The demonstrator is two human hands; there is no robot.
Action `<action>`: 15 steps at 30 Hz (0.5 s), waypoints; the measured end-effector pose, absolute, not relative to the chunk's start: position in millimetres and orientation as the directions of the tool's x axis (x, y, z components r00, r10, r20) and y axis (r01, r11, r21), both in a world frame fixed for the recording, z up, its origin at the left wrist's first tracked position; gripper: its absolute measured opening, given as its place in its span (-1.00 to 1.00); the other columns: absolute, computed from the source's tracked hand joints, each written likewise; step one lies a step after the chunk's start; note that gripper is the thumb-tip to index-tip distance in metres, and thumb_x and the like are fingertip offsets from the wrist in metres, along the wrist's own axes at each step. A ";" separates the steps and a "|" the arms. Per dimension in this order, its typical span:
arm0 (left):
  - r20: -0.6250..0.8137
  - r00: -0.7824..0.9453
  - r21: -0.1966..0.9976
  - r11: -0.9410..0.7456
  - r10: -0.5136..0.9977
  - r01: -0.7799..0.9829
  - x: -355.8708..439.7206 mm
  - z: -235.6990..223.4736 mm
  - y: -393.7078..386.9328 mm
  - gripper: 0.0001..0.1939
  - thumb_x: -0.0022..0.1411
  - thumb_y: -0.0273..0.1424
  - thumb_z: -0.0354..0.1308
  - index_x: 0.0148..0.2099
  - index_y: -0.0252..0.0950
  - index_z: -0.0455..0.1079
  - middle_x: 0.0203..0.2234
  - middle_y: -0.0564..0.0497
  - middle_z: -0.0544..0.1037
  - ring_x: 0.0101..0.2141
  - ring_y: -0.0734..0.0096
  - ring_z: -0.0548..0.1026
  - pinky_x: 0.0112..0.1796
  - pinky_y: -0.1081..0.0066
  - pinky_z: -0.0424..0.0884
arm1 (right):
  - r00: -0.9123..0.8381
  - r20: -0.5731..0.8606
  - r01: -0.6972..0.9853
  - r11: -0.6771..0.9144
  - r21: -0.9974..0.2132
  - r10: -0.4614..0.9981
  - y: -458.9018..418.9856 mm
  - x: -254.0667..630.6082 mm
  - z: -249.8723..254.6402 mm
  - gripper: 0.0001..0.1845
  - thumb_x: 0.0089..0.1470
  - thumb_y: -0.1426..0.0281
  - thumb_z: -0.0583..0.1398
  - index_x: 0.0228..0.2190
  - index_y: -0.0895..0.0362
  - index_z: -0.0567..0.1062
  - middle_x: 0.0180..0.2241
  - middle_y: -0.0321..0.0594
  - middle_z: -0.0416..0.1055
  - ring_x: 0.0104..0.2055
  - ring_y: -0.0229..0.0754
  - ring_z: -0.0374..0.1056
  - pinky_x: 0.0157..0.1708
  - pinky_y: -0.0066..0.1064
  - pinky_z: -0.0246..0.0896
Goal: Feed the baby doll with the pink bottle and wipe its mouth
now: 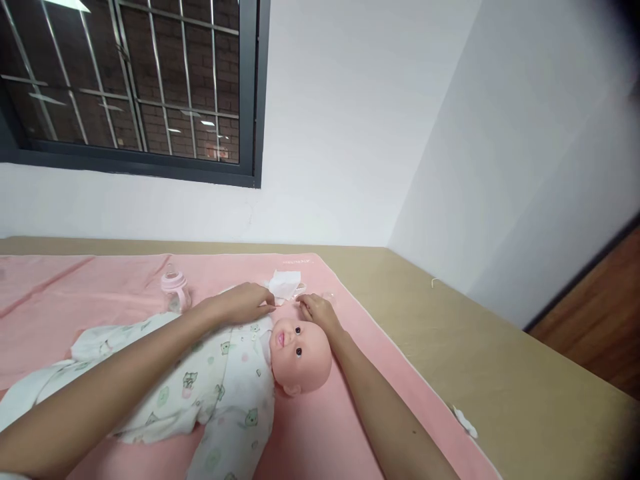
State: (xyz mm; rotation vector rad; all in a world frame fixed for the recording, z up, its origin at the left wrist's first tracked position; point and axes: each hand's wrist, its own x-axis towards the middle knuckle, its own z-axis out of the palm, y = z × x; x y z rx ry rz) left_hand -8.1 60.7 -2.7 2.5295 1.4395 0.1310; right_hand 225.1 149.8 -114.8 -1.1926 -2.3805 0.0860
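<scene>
A bald baby doll (303, 353) lies on its back in a white sleepsuit (215, 373) with a green bear print, its head towards the right. My left hand (246, 304) rests over the doll's upper chest and far shoulder, fingers stretched out loosely and holding nothing visible. Beyond the doll's head, my right hand (319, 312) has its fingers loosely bent and slightly apart. Its fingertips are close to a small clear plastic piece (300, 291); whether they touch it I cannot tell. Between and beyond both hands lies a white tissue-like sheet (285, 284).
A pink-topped baby bottle (175, 288) stands beyond the doll. Under everything is a pink blanket (305, 433) on a wooden surface (425, 333). A small white object (466, 423) lies by the blanket's right edge. Behind are a white wall (340, 133) and a barred window (145, 87).
</scene>
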 end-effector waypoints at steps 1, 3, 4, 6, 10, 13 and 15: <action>-0.079 0.539 0.242 -0.508 0.839 0.827 -3.1 -6.1 67.3 -0.60 0.31 -0.29 -0.12 -0.06 -0.28 0.51 -0.08 -0.14 0.59 -0.11 0.12 0.51 -0.12 0.27 0.35 | -0.533 0.344 0.744 0.622 -0.243 0.773 148.7 220.5 -114.7 -0.69 0.18 0.50 0.02 -0.14 0.17 0.51 -0.17 -0.01 0.52 -0.12 -0.06 0.42 -0.12 -0.27 0.26; -0.151 0.572 0.251 -0.529 0.806 0.811 5.2 -12.0 78.2 -0.61 0.31 -0.30 -0.13 -0.11 -0.28 0.52 -0.10 -0.11 0.60 -0.13 0.17 0.52 -0.12 0.33 0.36 | -0.566 0.295 0.742 0.632 -0.223 0.770 146.0 213.1 -114.8 -0.71 0.19 0.49 0.03 -0.14 0.15 0.51 -0.17 -0.03 0.53 -0.12 -0.07 0.42 -0.17 -0.32 0.25; -0.185 0.578 0.254 -0.530 0.795 0.809 8.6 -14.4 82.2 -0.60 0.31 -0.29 -0.14 -0.14 -0.28 0.53 -0.10 -0.11 0.61 -0.14 0.19 0.53 -0.12 0.34 0.36 | -0.582 0.283 0.735 0.642 -0.219 0.763 144.3 210.3 -115.0 -0.72 0.19 0.49 0.04 -0.16 0.15 0.51 -0.18 -0.04 0.53 -0.13 -0.08 0.42 -0.19 -0.33 0.25; -0.253 0.565 0.247 -0.512 0.785 0.822 13.5 -18.0 87.1 -0.56 0.31 -0.26 -0.17 -0.20 -0.30 0.53 -0.12 -0.14 0.61 -0.16 0.17 0.53 -0.15 0.33 0.38 | -0.602 0.279 0.712 0.662 -0.236 0.748 140.7 206.2 -115.8 -0.75 0.19 0.49 0.06 -0.20 0.14 0.52 -0.21 -0.07 0.54 -0.17 -0.10 0.41 -0.21 -0.35 0.23; -0.341 0.524 0.231 -0.471 0.780 0.851 16.5 -20.3 88.3 -0.52 0.29 -0.19 -0.18 -0.26 -0.33 0.53 -0.17 -0.22 0.62 -0.21 0.10 0.54 -0.19 0.26 0.39 | -0.597 0.304 0.663 0.670 -0.333 0.742 134.9 202.2 -116.6 -0.80 0.15 0.50 0.07 -0.29 0.15 0.50 -0.26 -0.12 0.52 -0.24 -0.16 0.38 -0.23 -0.37 0.22; -0.347 0.540 0.252 -0.478 0.767 0.841 14.0 -19.8 86.5 -0.51 0.28 -0.19 -0.19 -0.25 -0.33 0.52 -0.13 -0.23 0.60 -0.17 0.08 0.52 -0.15 0.24 0.37 | -0.592 0.318 0.618 0.670 -0.410 0.741 134.0 202.6 -116.8 -0.83 0.12 0.48 0.09 -0.32 0.14 0.49 -0.26 -0.14 0.51 -0.24 -0.18 0.36 -0.22 -0.37 0.23; -0.339 0.555 0.274 -0.485 0.760 0.831 10.8 -19.1 84.8 -0.53 0.28 -0.20 -0.20 -0.26 -0.33 0.50 -0.13 -0.22 0.59 -0.17 0.07 0.52 -0.15 0.23 0.36 | -0.574 0.321 0.576 0.651 -0.496 0.753 133.8 203.3 -116.8 -0.87 0.08 0.46 0.12 -0.33 0.13 0.48 -0.29 -0.18 0.50 -0.25 -0.19 0.35 -0.21 -0.37 0.24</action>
